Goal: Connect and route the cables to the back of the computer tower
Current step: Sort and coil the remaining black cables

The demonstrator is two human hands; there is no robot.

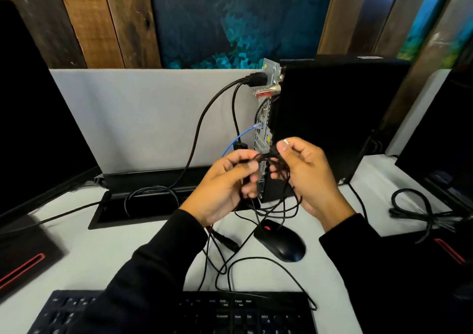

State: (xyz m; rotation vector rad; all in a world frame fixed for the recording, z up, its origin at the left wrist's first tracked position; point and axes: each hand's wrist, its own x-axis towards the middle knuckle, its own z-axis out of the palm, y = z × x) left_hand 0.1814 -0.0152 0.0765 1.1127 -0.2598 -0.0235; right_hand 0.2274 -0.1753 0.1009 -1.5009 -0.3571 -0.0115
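Observation:
A black computer tower [327, 118] stands upright on the desk, its metal back panel [265, 118] turned left. A thick black power cable [204, 118] and a blue network cable [236, 141] are plugged into that panel. My left hand [222, 187] and my right hand [304, 175] are raised just in front of the panel's lower part. Both grip a tangled bundle of thin black cable [271, 159] between them. Loops of this cable [268, 211] hang down to the desk toward a black mouse [281, 242] and a black keyboard [199, 313].
A monitor [35, 118] stands at the left, with its base [23, 257] on the desk. A grey divider panel [143, 118] runs behind, above a black cable tray [143, 205]. At the right lie a coiled black cable [419, 211] and another dark device [440, 134].

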